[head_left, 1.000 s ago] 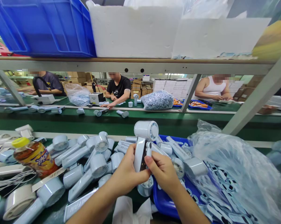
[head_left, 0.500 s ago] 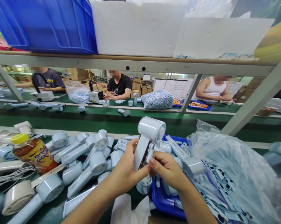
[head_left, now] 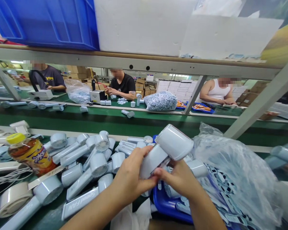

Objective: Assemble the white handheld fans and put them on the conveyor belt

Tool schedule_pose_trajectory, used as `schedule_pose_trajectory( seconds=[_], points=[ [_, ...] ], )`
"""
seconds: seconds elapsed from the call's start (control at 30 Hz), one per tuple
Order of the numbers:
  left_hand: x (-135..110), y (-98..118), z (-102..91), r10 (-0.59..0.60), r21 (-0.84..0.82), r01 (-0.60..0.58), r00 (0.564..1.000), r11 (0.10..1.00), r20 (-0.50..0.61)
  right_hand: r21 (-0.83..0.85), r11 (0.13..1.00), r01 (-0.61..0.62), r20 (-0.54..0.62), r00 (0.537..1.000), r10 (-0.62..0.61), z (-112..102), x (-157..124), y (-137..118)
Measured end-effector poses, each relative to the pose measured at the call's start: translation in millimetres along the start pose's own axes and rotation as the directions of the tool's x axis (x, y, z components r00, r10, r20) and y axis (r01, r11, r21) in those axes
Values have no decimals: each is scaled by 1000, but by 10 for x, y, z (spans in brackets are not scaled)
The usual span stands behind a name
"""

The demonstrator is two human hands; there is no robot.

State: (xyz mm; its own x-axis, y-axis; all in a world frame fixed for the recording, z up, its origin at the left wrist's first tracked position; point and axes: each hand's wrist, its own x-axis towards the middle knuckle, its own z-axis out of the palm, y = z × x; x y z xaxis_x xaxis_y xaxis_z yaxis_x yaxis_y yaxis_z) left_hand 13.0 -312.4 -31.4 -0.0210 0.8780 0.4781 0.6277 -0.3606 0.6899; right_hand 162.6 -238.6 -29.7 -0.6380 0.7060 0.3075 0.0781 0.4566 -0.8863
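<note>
Both hands hold one light-blue handheld fan [head_left: 174, 142] above the bench, its round head tilted up to the right. My left hand [head_left: 131, 174] is wrapped round the handle from the left. At the handle's right side, my right hand [head_left: 179, 179] grips with thumb and fingers; part of those fingers is hidden behind the fan. Beneath lies a blue tray [head_left: 163, 206] with more light-blue parts. Several similar fans [head_left: 98, 166] are piled left of my hands.
A drink bottle with a yellow cap [head_left: 30, 155] stands at the left. On the right a clear plastic bag [head_left: 244, 166] holds light-blue parts. Overhead, a shelf [head_left: 158, 60] carries a blue crate [head_left: 50, 25]. Three people sit across the green conveyor belt [head_left: 86, 123].
The fan has tipped over to the right, its head now larger and lower-angled, and the dark opening in its handle has turned mostly out of sight. Both hands keep their hold.
</note>
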Motion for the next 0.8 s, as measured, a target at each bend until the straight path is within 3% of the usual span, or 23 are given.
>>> schedule_pose_trajectory(
  seconds=[0.1,0.17,0.23,0.27,0.33,0.4,0.53,0.67,0.8],
  points=[
    [-6,9,57,-150,-74,144,985,987,-83,-350,936,39,-74,995,-69,113,7,-19],
    [18,20,48,-193,-165,176,977,970,-92,-463,883,75,-137,978,-155,207,24,20],
    [63,28,4,-236,-285,221,971,933,-21,-461,881,104,-197,956,-216,293,46,80],
    [89,27,-25,-268,-361,274,961,891,66,-423,897,128,-214,948,-236,329,59,109],
    [137,9,-78,-325,-494,409,912,767,252,-318,934,163,-238,940,-245,380,86,153],
    [165,-24,-108,-355,-562,471,882,680,309,-213,966,148,-260,944,-202,398,109,168],
    [162,-77,-119,-328,-503,372,928,780,177,-62,996,57,-235,969,-70,351,117,132],
    [146,-64,-139,-191,-390,226,973,893,128,-85,993,88,-184,978,-102,281,89,78],
    [140,-29,-138,-111,-292,143,986,946,122,-48,997,54,-183,981,-62,237,97,73]
  ],
)
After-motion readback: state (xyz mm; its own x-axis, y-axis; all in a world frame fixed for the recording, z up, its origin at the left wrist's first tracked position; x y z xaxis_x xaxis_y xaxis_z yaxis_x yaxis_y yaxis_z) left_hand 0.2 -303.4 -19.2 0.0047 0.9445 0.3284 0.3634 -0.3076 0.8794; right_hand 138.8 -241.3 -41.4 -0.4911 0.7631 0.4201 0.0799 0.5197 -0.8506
